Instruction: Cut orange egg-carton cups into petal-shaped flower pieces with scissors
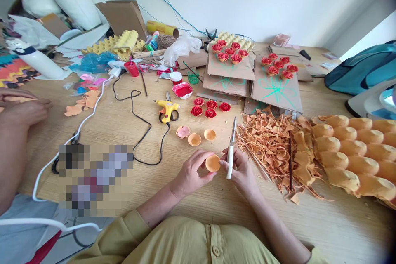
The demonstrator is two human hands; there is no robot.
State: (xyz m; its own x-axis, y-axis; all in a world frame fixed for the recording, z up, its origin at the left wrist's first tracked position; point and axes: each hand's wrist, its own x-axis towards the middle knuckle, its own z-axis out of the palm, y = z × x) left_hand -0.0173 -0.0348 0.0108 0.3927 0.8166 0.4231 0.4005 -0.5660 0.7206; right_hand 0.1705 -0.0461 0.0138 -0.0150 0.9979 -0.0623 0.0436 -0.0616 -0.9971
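A small orange cup (213, 163) cut from egg-carton pulp is held by its rim between the thumb and fingers of my left hand (190, 175). My right hand (243, 173) grips a white-handled knife (230, 161), its blade pointing up and away from me. Fingertips of that hand also reach the cup's right rim. Just beyond my hands sit two plain orange cups (194, 139) and a pinkish petalled cup (183, 131). Several red paper roses (210, 113) stand behind them.
Orange scraps (266, 144) and an orange egg tray (355, 148) lie to the right. A yellow glue gun (167, 110) trails a black cord. Red paint fills a dish (182, 90). Roses stand on cardboard (275, 90). Another person's hands (24, 107) are at left.
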